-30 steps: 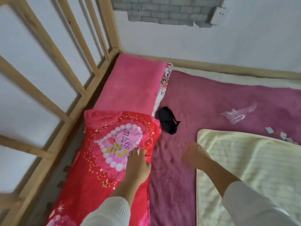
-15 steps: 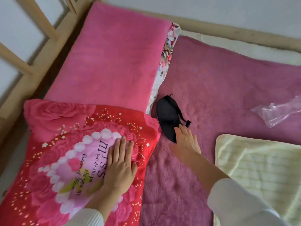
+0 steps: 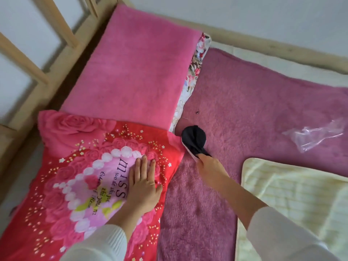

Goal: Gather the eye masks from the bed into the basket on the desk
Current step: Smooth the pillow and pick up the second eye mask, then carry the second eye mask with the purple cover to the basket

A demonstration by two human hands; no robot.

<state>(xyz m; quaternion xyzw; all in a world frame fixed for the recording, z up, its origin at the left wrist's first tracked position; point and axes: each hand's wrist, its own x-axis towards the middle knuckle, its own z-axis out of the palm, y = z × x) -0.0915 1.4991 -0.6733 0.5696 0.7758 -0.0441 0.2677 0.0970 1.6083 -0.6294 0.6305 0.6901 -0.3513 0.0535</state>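
Observation:
A black eye mask (image 3: 194,139) is bunched up on the purple blanket (image 3: 254,102), just right of the red rose-print pillow (image 3: 79,166). My right hand (image 3: 211,166) pinches the mask's near end, and the mask stands partly lifted off the blanket. My left hand (image 3: 144,185) lies flat on the red pillow with its fingers spread, holding nothing. The basket and the desk are out of view.
A pink pillow (image 3: 135,68) lies against the wooden bed frame (image 3: 62,59) at the head. A clear plastic bag (image 3: 314,136) sits on the blanket at the right. A pale yellow blanket (image 3: 293,200) covers the near right.
My right hand reached forward to the black eye mask, closed on its near end and lifted it up. My left hand pressed down on the red pillow. The view moved closer.

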